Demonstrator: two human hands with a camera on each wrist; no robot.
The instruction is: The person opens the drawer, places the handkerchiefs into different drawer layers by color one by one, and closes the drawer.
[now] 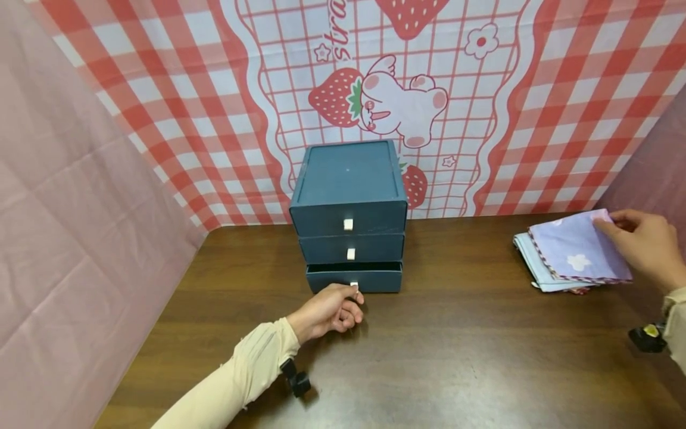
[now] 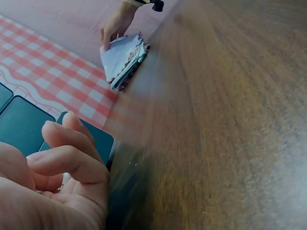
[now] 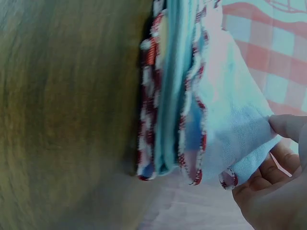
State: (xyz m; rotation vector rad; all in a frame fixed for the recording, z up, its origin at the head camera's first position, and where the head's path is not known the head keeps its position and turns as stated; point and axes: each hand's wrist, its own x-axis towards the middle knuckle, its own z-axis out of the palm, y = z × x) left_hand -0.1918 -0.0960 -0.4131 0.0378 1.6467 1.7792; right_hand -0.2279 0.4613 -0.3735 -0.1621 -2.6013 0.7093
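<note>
A dark blue chest [image 1: 351, 173] of three small drawers stands at the back of the table. Its bottom drawer [image 1: 383, 282] is pulled out a little, leaving a dark gap along the top. My left hand [image 1: 333, 311] pinches that drawer's small white pull tab [image 1: 354, 286] between thumb and forefinger. At the far right, my right hand [image 1: 645, 243] pinches the edge of a folded lavender cloth [image 1: 570, 238] with a white flower. Under it lies a folded light blue cloth [image 1: 540, 269], and the right wrist view shows red-and-white stitched edges [image 3: 147, 115] in the pile.
The upper drawer [image 1: 321, 220] and middle drawer [image 1: 321, 250] are closed. Behind the brown wooden table [image 1: 455, 351] hangs a red-and-white checked curtain [image 1: 198, 89] with strawberry prints. A plain pink cloth [image 1: 64, 238] hangs along the left side.
</note>
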